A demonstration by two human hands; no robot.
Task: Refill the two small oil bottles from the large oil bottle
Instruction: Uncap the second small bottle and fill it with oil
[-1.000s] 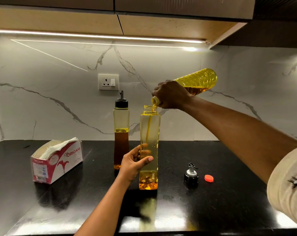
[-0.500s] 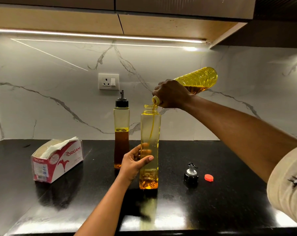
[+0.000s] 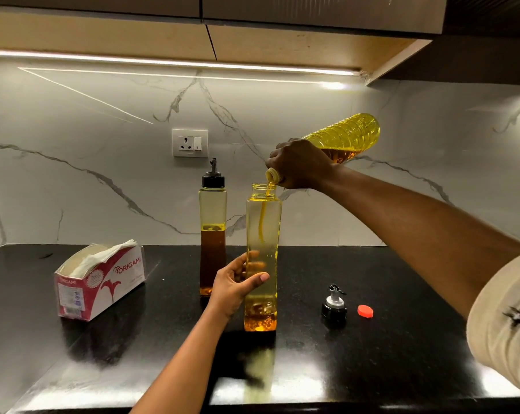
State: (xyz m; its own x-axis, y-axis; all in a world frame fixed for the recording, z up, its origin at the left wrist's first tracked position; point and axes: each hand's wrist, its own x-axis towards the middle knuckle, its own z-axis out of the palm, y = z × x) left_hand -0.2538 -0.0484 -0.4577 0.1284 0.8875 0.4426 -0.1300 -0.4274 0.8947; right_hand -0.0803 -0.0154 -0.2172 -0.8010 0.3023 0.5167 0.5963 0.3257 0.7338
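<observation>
Now right hand (image 3: 302, 164) tipping large oil bottle (image 3: 347, 138), left hand (image 3: 238, 283) gripping open small bottle (image 3: 263, 249)

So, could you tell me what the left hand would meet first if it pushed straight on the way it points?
Probably nothing new: the left hand already grips the open clear square bottle. Beyond it lies the white marble wall, though depth is unclear.

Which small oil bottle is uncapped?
The front small bottle, steadied by the left hand under the oil stream. The rear small bottle keeps its black pourer cap.
</observation>
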